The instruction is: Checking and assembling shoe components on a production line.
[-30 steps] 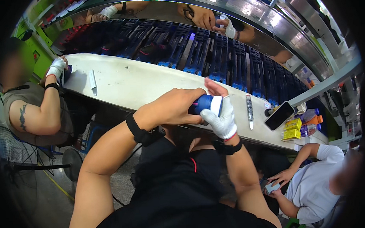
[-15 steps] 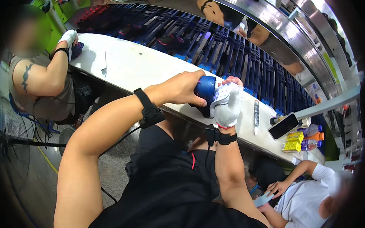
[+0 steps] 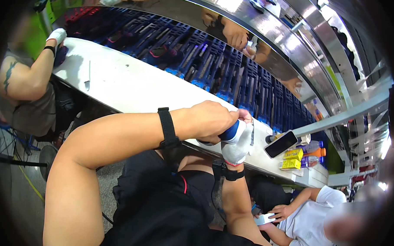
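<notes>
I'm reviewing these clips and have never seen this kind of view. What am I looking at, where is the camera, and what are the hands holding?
There is no machine: a person works with two hands, and the camera sits on their head looking down, so its fisheye lens bends straight edges. The bare left hand and the white-gloved right hand meet over the edge of a long white bench, together gripping a blue object, mostly hidden. On the bench lie a phone, yellow packs and bottles. Behind it runs a belt of blue trays. Another person's gloved hand rests at the bench's far left.
</notes>
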The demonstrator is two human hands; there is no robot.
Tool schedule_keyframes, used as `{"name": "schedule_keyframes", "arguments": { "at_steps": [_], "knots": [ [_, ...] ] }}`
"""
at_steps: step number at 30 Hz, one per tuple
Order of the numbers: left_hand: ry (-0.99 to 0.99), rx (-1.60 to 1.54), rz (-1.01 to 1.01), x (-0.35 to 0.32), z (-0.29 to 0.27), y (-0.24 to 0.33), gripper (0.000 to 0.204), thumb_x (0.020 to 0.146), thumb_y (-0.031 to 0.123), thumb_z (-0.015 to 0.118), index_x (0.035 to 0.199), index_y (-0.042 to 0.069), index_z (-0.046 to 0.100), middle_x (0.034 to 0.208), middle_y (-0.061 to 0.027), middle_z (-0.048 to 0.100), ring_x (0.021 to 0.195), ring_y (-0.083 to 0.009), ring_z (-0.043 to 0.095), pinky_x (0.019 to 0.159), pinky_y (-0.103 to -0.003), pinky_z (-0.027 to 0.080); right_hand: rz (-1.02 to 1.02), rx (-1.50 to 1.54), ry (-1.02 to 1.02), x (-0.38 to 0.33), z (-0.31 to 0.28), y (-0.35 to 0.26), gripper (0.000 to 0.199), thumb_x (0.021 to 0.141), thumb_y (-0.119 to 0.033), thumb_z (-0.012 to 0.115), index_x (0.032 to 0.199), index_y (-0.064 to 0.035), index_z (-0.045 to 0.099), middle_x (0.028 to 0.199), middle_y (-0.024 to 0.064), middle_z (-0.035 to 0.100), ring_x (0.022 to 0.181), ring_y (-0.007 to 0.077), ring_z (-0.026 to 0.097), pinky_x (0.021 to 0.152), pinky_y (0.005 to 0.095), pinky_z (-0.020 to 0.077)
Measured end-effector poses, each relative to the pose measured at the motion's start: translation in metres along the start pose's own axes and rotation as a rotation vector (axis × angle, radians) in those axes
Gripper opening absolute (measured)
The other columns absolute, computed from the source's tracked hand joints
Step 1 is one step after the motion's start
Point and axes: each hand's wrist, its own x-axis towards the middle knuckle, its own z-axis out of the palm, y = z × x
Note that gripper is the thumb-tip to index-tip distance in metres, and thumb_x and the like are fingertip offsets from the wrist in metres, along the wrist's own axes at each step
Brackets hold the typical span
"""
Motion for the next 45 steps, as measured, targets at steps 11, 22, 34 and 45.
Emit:
{"name": "schedule_keyframes", "arguments": {
  "at_steps": [11,22,34,45],
  "knots": [
    [-0.002,0.076,0.185,-0.015,0.003,-0.009,0.055,0.076,0.030,0.095,0.107,0.003,0.058,0.095,-0.0149,0.075,0.091,-0.0383,0.078,0.078,-0.047,0.063,0.038,-1.085,-0.311,-0.005,0.009,-0.069,0.058,0.107,-0.019,0.057,0.160,0.0029,0.048,0.165,0.0245,0.051,0.156,0.0394,0.048,0.131,0.0440,0.0342],
    [0.251,-0.185,-0.309,-0.134,0.022,0.039,0.096,0.068,0.030,0.102,0.151,0.003,0.061,0.159,-0.0219,0.054,0.143,-0.0440,0.058,0.119,-0.051,0.050,-0.410,-1.062,-0.259,-0.066,0.010,0.014,0.072,0.074,-0.035,0.097,0.135,-0.0063,0.073,0.134,0.0136,0.076,0.125,0.0381,0.072,0.108,0.0473,0.0566],
    [0.312,-0.173,-0.321,-0.156,0.042,0.035,0.083,0.071,0.029,0.098,0.146,0.010,0.070,0.156,-0.0196,0.059,0.142,-0.0428,0.060,0.112,-0.051,0.054,-0.590,-1.070,-0.386,-0.082,0.033,0.004,0.056,0.072,-0.018,0.094,0.125,-0.0155,0.078,0.121,0.0028,0.073,0.116,0.0289,0.069,0.104,0.0485,0.0562],
    [0.174,-0.099,-0.359,-0.135,0.020,0.036,0.073,0.073,0.034,0.095,0.141,0.017,0.076,0.151,-0.0152,0.066,0.124,-0.0361,0.073,0.097,-0.045,0.063,-0.522,-0.913,-0.609,-0.042,0.028,0.001,0.040,0.058,-0.018,0.095,0.086,-0.0163,0.065,0.087,0.0017,0.062,0.083,0.0294,0.061,0.076,0.0467,0.0472]
  ]
}}
